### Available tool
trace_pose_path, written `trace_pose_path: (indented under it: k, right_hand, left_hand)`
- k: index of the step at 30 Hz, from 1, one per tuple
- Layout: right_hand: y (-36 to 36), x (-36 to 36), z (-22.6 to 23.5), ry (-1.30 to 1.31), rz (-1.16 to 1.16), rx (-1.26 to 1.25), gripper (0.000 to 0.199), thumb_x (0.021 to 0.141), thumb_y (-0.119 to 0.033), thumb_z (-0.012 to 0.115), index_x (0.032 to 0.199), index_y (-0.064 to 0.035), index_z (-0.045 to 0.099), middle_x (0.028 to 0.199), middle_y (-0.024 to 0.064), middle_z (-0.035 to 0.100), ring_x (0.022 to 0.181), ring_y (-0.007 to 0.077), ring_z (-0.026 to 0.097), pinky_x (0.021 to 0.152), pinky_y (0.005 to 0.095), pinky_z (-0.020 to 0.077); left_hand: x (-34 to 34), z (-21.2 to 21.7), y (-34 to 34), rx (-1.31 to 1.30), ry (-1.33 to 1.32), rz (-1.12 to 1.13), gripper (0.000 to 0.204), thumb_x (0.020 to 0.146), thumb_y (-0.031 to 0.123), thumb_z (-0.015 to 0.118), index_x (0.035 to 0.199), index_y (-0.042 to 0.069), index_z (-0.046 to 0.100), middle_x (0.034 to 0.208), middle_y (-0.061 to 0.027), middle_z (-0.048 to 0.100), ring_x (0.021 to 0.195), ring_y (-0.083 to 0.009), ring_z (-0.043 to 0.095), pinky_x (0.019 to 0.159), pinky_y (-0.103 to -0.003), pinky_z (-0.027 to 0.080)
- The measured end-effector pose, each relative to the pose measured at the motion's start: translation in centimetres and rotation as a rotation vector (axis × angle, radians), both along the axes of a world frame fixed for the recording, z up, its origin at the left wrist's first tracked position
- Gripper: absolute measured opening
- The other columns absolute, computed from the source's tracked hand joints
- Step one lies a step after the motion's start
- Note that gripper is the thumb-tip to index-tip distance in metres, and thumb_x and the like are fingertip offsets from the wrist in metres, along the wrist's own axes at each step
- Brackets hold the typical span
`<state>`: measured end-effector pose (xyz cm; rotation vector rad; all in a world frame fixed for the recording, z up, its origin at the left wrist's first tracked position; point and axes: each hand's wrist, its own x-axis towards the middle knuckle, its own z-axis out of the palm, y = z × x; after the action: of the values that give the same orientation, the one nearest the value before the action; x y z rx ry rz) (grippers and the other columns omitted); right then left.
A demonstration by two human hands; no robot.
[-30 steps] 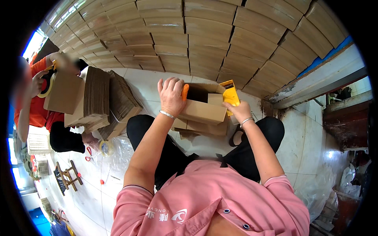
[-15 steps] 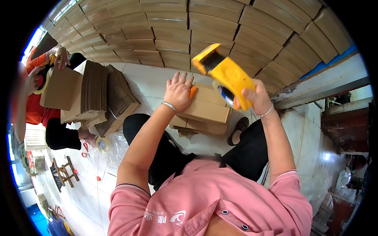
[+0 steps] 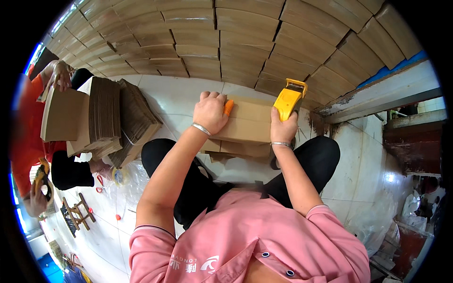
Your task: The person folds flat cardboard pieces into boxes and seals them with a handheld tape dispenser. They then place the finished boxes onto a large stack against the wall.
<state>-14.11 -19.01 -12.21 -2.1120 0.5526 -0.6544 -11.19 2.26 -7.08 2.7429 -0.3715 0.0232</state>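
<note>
A closed brown cardboard box (image 3: 250, 120) lies between my knees, on top of other cardboard. My left hand (image 3: 210, 112) presses on its left end, fingers bent over the far edge. An orange cover (image 3: 228, 107) sits on the thumb of that hand. My right hand (image 3: 284, 127) is wrapped round a yellow tape dispenser (image 3: 289, 101) at the box's right end. The dispenser stands steeply, its yellow head pointing away from me. Its tape roll is mostly hidden behind my hand, and whether tape touches the box cannot be seen.
Stacked cartons (image 3: 193, 37) form a wall at the far side. To the left, a co-worker in orange holds a tape dispenser (image 3: 41, 177) beside piles of flat cardboard (image 3: 104, 113). A small wooden stool (image 3: 78, 211) and red scissors (image 3: 99, 184) are on the floor.
My right hand has brought the tape dispenser down and left to the box's right end, turning it upright. My left hand's fingers have bent. The co-worker's dispenser has moved down, away from their carton.
</note>
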Motion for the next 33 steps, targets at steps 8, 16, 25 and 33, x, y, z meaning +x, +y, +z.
trace_pose_path:
  k: [8,16,25,33]
  right_hand:
    - [-1.4,0.8,-1.4,-0.046,0.152,0.122,0.038,0.072,-0.029,0.077,0.084,0.0018,0.058,0.079,0.0153,0.066,0.071,0.0282,0.065,0.066,0.0366,0.0498]
    - [-4.0,0.2,12.4,0.1,1.046,0.657,0.046,0.079,-0.04,0.072,0.094,0.0025,0.062,0.078,0.0067,0.064,0.058,0.0125,0.06,0.054,0.0242,0.0486]
    - [-3.0,0.9,9.1,0.349,1.172,0.755,0.043,0.078,-0.035,0.07,0.096,0.0036,0.062,0.077,0.009,0.064,0.06,0.0132,0.061,0.056,0.0245,0.0491]
    - [-3.3,1.3,9.5,0.428,1.21,0.608,0.044,0.076,-0.036,0.069,0.091,0.0046,0.063,0.073,0.0082,0.064,0.06,0.0124,0.06,0.056,0.0243,0.0473]
  left_hand:
    - [-2.2,-0.7,0.2,0.016,-0.063,-0.006,0.034,0.087,0.03,0.056,0.109,0.005,0.057,0.108,-0.0125,0.058,0.107,-0.0341,0.049,0.085,-0.044,0.046]
    - [-1.2,-0.4,-0.2,0.078,-0.115,-0.078,0.039,0.089,0.044,0.05,0.099,0.008,0.061,0.106,-0.0107,0.058,0.105,-0.0299,0.049,0.086,-0.043,0.04]
    - [1.4,-1.8,0.2,0.05,-0.062,-0.182,0.036,0.082,0.023,0.054,0.116,0.011,0.057,0.118,-0.0097,0.057,0.111,-0.0304,0.047,0.091,-0.042,0.04]
    - [0.2,-0.5,5.5,-1.106,0.067,0.365,0.03,0.092,0.026,0.055,0.105,-0.001,0.062,0.09,-0.0107,0.066,0.082,-0.0193,0.062,0.072,-0.031,0.052]
